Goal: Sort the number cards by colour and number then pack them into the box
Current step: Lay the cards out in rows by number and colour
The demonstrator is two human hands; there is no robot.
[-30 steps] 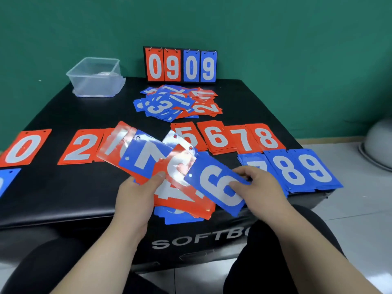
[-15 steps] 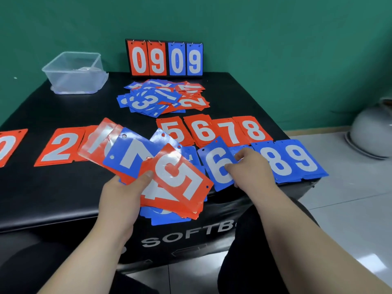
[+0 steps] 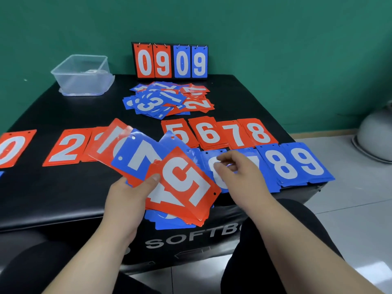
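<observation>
On the near right part of the black padded table (image 3: 63,194), a blue plastic card printed with a white 6 (image 3: 214,177) is being laid into the blue row, just left of the blue 8 card stack (image 3: 282,166) and the blue 9 card stack (image 3: 307,164). To do this step well, the card should be squared onto its own pile, edges aligned with the neighbouring stacks, so that each pile can later be lifted as one block. The number should be checked upright, since a 6 is easily mistaken for a 9.

The right hand (image 3: 237,177) hovers over the blue 6 card with its fingers loosely curled and partly spread; the fingertips appear to touch the card's far end, but whether it is pinched or already let go cannot be told. The left hand (image 3: 129,198) is closed on a fanned bundle of red and blue number cards (image 3: 161,172), the thumb pressed on the topmost red card.

The red 5, 6, 7 and 8 stacks (image 3: 218,133) lie in a row just beyond. An unsorted heap of mixed cards (image 3: 167,100) waits farther back, and the clear plastic box (image 3: 82,75) stands at the far left corner. Packing is judged to be still far off.
</observation>
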